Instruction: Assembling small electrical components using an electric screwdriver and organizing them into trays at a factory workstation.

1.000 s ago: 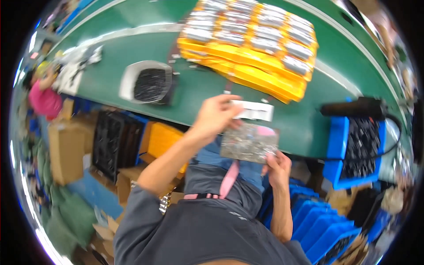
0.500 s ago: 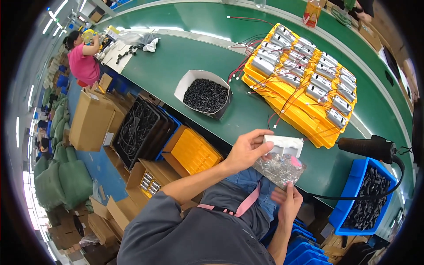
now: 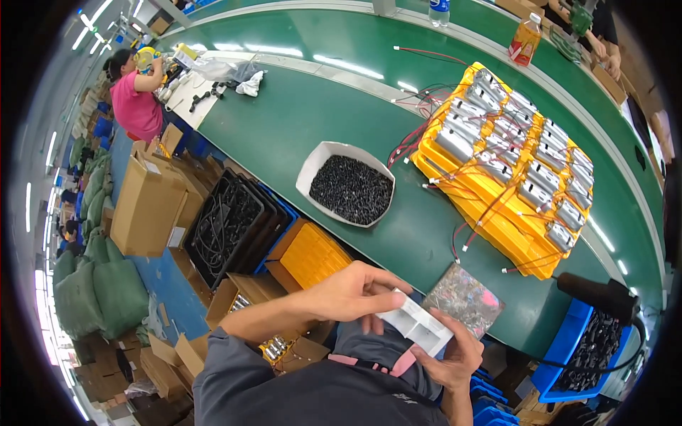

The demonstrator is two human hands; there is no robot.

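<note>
A white plastic piece with recessed compartments [image 3: 406,321] is held tilted between my two hands, above my lap at the bench edge. Its upper left end is pinched by the thumb and fingers of my left hand [image 3: 352,295]. The lower right end is gripped between thumb and fingers of my right hand [image 3: 456,355]. Just beyond, a square speckled grey board with a pink patch [image 3: 465,302] lies at the table's near edge, partly behind my right fingers.
Yellow stacked trays [image 3: 455,188] carry silver motors [image 3: 543,195] with red and black wires. A white box [image 3: 312,167] holds small black screw-like pieces. At right are a black tool with a cable [image 3: 600,298] and a blue bin [image 3: 547,380] of black parts. Cartons [image 3: 145,206] stand left.
My right hand has come up from the speckled board's lower corner and now grips the white piece. The piece has moved nearer my body and tilted, with its compartments showing. The view has shifted.
</note>
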